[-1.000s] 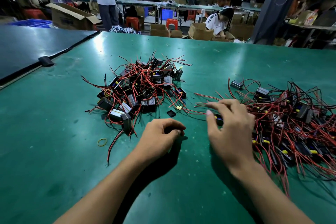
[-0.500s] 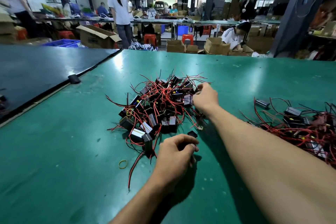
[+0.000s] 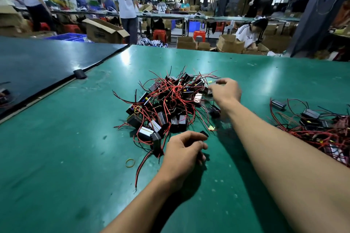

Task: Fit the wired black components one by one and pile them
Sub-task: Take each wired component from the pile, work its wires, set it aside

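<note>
A heap of black box components with red and black wires [image 3: 166, 104] lies in the middle of the green table [image 3: 66, 157]. A second, looser tangle of the same wired components [image 3: 322, 128] lies at the right edge. My right hand [image 3: 225, 91] hovers at the right side of the middle heap, blurred, fingers loosely spread, gripping nothing I can see. One black component [image 3: 215, 110] lies just under its wrist. My left hand [image 3: 184, 153] rests on the table in front of the heap with fingers curled; what it encloses is hidden. A small black cap [image 3: 204, 133] lies at its index fingertip.
A yellow rubber band [image 3: 130, 162] lies left of my left hand. A dark blue table [image 3: 37, 62] adjoins on the left, with a black clip [image 3: 79, 73] at the seam. People, cardboard boxes and red stools fill the hall behind the far edge.
My right hand went from the right tangle across to the middle heap with a component, and its fingers have now spread at the heap's right side. My left hand stayed curled in place.
</note>
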Demonstrator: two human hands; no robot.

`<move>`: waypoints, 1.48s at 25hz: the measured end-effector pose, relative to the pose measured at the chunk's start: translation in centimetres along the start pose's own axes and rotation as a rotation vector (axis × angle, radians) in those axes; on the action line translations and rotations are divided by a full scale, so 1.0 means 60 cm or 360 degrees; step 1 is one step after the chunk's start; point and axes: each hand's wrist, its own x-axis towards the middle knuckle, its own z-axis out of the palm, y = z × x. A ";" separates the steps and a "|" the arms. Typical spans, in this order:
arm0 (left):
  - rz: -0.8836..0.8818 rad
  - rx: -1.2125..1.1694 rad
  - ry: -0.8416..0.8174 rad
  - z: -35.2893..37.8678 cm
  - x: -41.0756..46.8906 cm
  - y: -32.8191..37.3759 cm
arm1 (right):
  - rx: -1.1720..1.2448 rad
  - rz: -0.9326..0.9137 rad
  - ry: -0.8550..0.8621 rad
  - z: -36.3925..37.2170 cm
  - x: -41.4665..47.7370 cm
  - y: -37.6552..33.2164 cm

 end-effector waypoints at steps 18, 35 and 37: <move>-0.0366 -0.0542 -0.0266 -0.016 0.008 0.017 | -0.0159 -0.0317 -0.1100 -0.132 -0.060 0.008; -0.0308 -0.0046 -0.0699 -0.023 -0.013 0.016 | 0.0704 0.0095 0.0006 -0.137 -0.038 0.001; -0.0072 0.0317 -0.0703 -0.028 -0.011 0.023 | 0.1122 0.0227 -0.0197 -0.169 -0.073 -0.017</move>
